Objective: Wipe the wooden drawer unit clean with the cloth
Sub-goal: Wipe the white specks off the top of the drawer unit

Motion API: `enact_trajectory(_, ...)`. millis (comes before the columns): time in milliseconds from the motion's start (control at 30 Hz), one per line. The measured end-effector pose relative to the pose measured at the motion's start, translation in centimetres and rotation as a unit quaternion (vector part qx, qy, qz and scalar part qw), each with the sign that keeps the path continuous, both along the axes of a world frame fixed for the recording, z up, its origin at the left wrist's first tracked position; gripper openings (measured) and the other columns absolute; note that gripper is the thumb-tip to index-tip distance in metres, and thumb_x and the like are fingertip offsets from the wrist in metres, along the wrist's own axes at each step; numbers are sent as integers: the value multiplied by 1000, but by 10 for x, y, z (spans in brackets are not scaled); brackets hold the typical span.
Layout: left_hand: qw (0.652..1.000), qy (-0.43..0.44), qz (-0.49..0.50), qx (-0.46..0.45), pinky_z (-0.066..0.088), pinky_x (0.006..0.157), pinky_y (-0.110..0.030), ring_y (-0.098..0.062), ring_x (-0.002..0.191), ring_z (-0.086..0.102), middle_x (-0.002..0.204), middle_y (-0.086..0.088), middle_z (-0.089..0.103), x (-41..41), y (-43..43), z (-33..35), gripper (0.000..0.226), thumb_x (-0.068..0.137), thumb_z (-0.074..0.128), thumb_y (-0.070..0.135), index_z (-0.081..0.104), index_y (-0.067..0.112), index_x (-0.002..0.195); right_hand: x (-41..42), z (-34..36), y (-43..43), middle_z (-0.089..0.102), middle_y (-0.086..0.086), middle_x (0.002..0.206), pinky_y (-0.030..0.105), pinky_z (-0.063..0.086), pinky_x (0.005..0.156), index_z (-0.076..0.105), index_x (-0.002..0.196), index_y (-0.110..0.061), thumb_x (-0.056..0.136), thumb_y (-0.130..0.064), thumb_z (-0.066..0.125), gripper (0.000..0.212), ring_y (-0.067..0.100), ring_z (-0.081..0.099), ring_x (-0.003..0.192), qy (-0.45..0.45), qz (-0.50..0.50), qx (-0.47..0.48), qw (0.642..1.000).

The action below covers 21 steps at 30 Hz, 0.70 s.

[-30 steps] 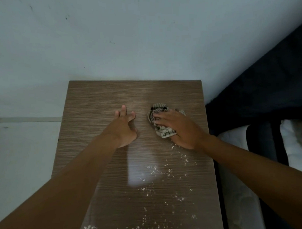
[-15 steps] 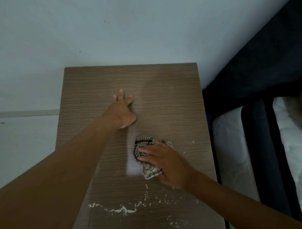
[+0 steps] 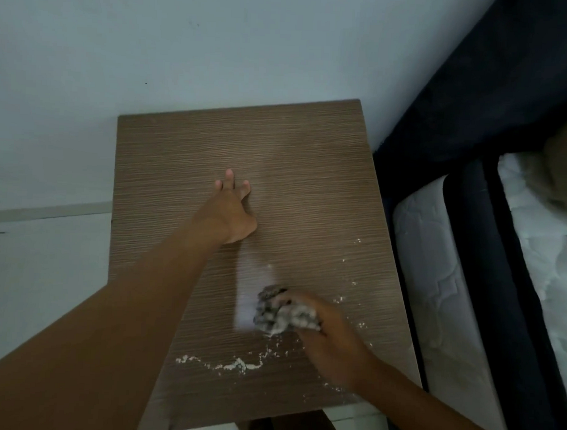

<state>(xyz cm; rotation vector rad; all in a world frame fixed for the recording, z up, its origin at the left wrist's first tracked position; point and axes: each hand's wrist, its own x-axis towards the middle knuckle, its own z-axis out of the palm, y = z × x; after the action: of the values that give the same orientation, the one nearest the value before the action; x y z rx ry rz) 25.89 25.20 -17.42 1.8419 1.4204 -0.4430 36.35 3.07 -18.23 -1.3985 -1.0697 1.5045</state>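
Note:
The brown wooden drawer unit (image 3: pixel 168 165) stands against a pale wall, and I see its top from above. My left hand (image 3: pixel 231 209) lies flat on the middle of the top, fingers spread, holding nothing. My right hand (image 3: pixel 331 340) grips a bunched checked cloth (image 3: pixel 280 313) and presses it on the front right part of the top; both are motion-blurred. White crumbs (image 3: pixel 235 365) lie in a ridge near the front edge, with scattered specks (image 3: pixel 348 260) toward the right edge.
A bed with a white quilted mattress (image 3: pixel 434 268) and a dark frame (image 3: pixel 473 92) sits close against the unit's right side. The pale wall (image 3: pixel 217 45) rises behind, and a light floor (image 3: pixel 42 264) lies on the left.
My right hand has dragged the cloth from the far middle of the top toward the front edge, pushing crumbs into a ridge. The left hand has stayed flat in place.

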Motion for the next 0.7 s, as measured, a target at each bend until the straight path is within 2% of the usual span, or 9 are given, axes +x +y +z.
enact_trajectory(33,1000,-1,-4,1,6,119,-37,-17,149,-14,161,6,-20,-2,-4,0,74,96,53,26,9,27,155,1,15,3,69,4,115,37,50,96,69,102,-25,90,-10,56,23,19,64,109,42,-56,-20,997)
enact_trajectory(100,1000,-3,-16,3,8,119,-37,-19,149,-14,161,5,-19,-6,-12,-1,76,95,56,30,9,26,155,13,39,10,75,-3,96,20,55,69,67,98,-18,96,-8,51,19,10,70,81,30,-152,-36,987)
enact_trajectory(167,1000,-3,-21,1,8,119,-39,-19,149,-14,161,4,-20,-9,-21,0,75,96,54,31,9,25,155,34,52,18,74,-1,82,27,51,52,66,98,-16,98,-3,47,23,31,62,59,-29,-231,-9,972)
enact_trajectory(233,1000,-5,-19,-7,7,119,-40,-18,149,-14,161,6,-21,-10,-29,1,73,96,52,29,8,26,155,59,58,27,71,2,78,36,48,57,66,97,-14,98,-4,49,20,40,57,61,-106,-279,30,954)
enact_trajectory(367,999,-6,-24,-22,6,119,-40,-17,148,-16,160,7,-22,-13,-41,1,72,97,49,24,6,28,155,105,49,52,69,-14,94,15,51,78,64,108,-27,97,-9,50,25,-2,64,89,-228,-310,65,921)
enact_trajectory(433,999,-6,-25,-25,6,119,-40,-16,148,-16,160,8,-23,-15,-46,1,71,98,47,21,5,28,155,129,24,68,67,-10,110,18,49,91,62,118,-24,96,-15,51,26,-1,61,103,-297,-265,57,916)
enact_trajectory(533,999,-15,-25,-31,6,120,-38,-14,148,-16,159,9,-23,-18,-52,1,68,99,44,17,7,28,155,151,-22,84,60,-4,130,39,43,106,55,131,-27,94,-32,48,38,8,53,120,-392,-101,36,913)
enact_trajectory(633,999,-26,-25,-36,5,120,-37,-13,148,-16,159,11,-22,-23,-57,1,66,100,42,14,9,28,155,151,-47,82,41,4,150,34,19,118,43,143,-18,95,-22,50,48,10,30,138,-474,18,73,877)
enact_trajectory(700,998,-30,-21,-42,4,119,-35,-11,148,-16,159,13,-22,-25,-59,1,67,99,42,12,10,28,155,145,-49,75,36,6,153,33,12,119,38,145,-13,95,-25,44,52,11,23,141,-504,35,110,856)
